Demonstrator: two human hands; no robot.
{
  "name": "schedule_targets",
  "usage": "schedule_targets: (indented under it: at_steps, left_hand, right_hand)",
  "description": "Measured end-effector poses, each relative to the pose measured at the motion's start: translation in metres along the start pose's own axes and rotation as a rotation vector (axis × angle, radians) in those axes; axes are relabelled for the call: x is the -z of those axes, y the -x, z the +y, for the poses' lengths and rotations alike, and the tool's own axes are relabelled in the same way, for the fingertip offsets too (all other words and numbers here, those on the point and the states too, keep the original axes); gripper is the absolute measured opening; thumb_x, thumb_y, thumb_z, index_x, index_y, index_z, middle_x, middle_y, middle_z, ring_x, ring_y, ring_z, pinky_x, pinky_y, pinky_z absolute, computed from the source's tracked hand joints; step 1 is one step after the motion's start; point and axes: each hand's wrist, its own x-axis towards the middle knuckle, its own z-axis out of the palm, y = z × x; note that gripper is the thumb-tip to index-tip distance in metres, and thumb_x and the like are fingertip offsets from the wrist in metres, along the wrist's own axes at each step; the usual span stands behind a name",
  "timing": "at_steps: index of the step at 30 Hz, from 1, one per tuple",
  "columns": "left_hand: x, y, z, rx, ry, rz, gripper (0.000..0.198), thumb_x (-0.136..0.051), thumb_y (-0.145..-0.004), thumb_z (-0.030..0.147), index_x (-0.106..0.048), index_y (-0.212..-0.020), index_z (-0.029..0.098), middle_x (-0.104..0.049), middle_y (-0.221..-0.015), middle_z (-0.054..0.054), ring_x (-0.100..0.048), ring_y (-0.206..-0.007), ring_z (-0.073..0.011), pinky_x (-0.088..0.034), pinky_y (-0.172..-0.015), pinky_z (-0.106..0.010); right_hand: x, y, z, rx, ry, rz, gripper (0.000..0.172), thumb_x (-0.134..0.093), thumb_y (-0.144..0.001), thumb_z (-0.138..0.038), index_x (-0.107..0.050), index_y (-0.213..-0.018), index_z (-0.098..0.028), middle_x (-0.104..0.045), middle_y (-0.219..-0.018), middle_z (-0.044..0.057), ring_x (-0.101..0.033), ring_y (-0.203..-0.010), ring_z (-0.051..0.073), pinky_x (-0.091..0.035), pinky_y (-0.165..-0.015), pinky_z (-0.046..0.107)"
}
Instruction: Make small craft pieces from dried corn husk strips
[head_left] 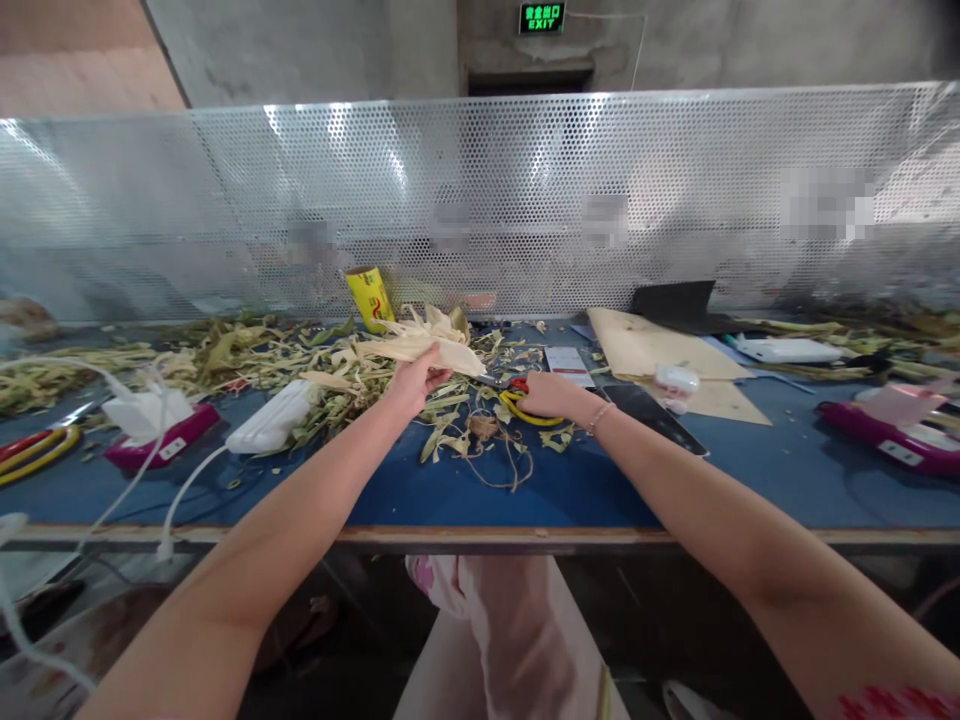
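Note:
Pale dried corn husks (427, 345) are pinched in my left hand (418, 383), with the leaves fanning out above and to the right of the fingers. My right hand (541, 394) is closed around the handles of a pair of scissors (517, 385), red and yellow. The blades point left, toward the tip of the husk; whether they touch it I cannot tell. Beneath both hands lie green and pale scraps (450, 425) and a loop of thin brown twine (517, 470) on the blue tabletop (390, 500).
A yellow tube (370, 298) stands against the perforated metal screen (510, 200). To the left are a white power bank (271, 418), a purple power strip (169, 440) and trailing cables. A dark tablet or phone (649, 418), brown paper (660, 350) and another purple strip (892, 435) lie right.

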Motion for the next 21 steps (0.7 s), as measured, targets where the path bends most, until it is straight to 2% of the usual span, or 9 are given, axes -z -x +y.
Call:
schedule_targets:
  at_steps: [6, 12, 15, 21]
  left_hand:
    - [0.002, -0.005, 0.003, 0.003, 0.139, 0.044, 0.003, -0.052, -0.078, 0.015, -0.054, -0.079, 0.013, -0.06, -0.063, -0.001, -0.057, -0.05, -0.0079, -0.05, -0.05, -0.018]
    - [0.005, -0.011, 0.01, -0.037, 0.295, 0.134, 0.003, -0.053, -0.077, 0.01, -0.053, -0.077, 0.013, -0.061, -0.066, -0.001, -0.06, -0.056, -0.0073, -0.052, -0.057, -0.016]
    - [0.009, -0.014, 0.012, -0.052, 0.381, 0.137, 0.007, -0.052, -0.077, 0.009, -0.055, -0.083, 0.013, -0.062, -0.065, -0.001, -0.062, -0.06, -0.0081, -0.053, -0.059, -0.015]
    - [0.009, -0.012, 0.013, -0.029, 0.447, 0.121, 0.009, -0.05, -0.079, 0.009, -0.055, -0.085, 0.013, -0.063, -0.066, -0.001, -0.063, -0.062, -0.0079, -0.053, -0.059, -0.014]
  right_hand:
    - [-0.002, -0.005, 0.004, -0.055, -0.064, 0.018, 0.023, -0.048, -0.072, -0.03, -0.06, -0.077, -0.011, -0.065, -0.084, 0.02, -0.062, -0.08, 0.028, -0.043, -0.06, 0.03]
    - [0.002, -0.005, 0.005, -0.105, -0.162, 0.158, 0.04, -0.043, -0.078, -0.045, -0.053, -0.091, -0.009, -0.062, -0.093, 0.02, -0.06, -0.085, 0.027, -0.042, -0.063, 0.029]
    - [0.003, -0.003, 0.001, -0.074, -0.235, 0.199, 0.045, -0.039, -0.079, -0.052, -0.05, -0.094, -0.011, -0.061, -0.094, 0.019, -0.059, -0.084, 0.026, -0.041, -0.064, 0.028]
    - [0.003, 0.007, -0.014, 0.065, -0.335, 0.204, 0.039, -0.042, -0.079, -0.051, -0.044, -0.089, -0.014, -0.061, -0.087, 0.013, -0.057, -0.075, 0.021, -0.041, -0.063, 0.027]
